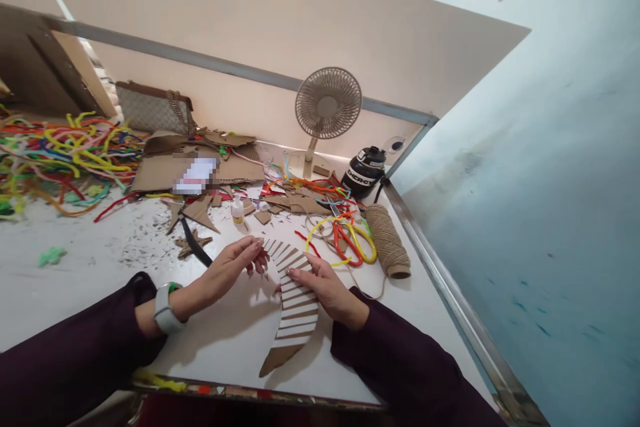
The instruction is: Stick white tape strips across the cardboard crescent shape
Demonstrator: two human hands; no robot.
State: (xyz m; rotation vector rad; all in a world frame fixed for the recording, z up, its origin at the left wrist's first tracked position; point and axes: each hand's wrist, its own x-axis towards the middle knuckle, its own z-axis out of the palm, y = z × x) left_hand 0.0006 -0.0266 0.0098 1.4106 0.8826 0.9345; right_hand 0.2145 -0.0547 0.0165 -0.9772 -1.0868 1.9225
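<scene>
A curved, crescent-like cardboard piece (pixel 299 303) with white stripes across its brown face is held up over the white table. My right hand (pixel 330 287) grips it along the right edge, thumb on the striped face and fingers behind. At its narrow upper tip, my left hand (pixel 243 263) pinches the end between thumb and fingers. The lower end of the piece is plain brown and points down toward the table's front edge. A small glue bottle (pixel 238 212) stands beyond my left hand, near a cardboard star (pixel 194 244).
A pile of coloured pipe cleaners (pixel 75 153) covers the left. Behind are cardboard scraps (pixel 295 200), a phone (pixel 197 175), a fan (pixel 328 105) and a black bottle (pixel 363 173). Scissors (pixel 349 245) and a twine roll (pixel 389 240) lie at right, beside the wall (pixel 530 213).
</scene>
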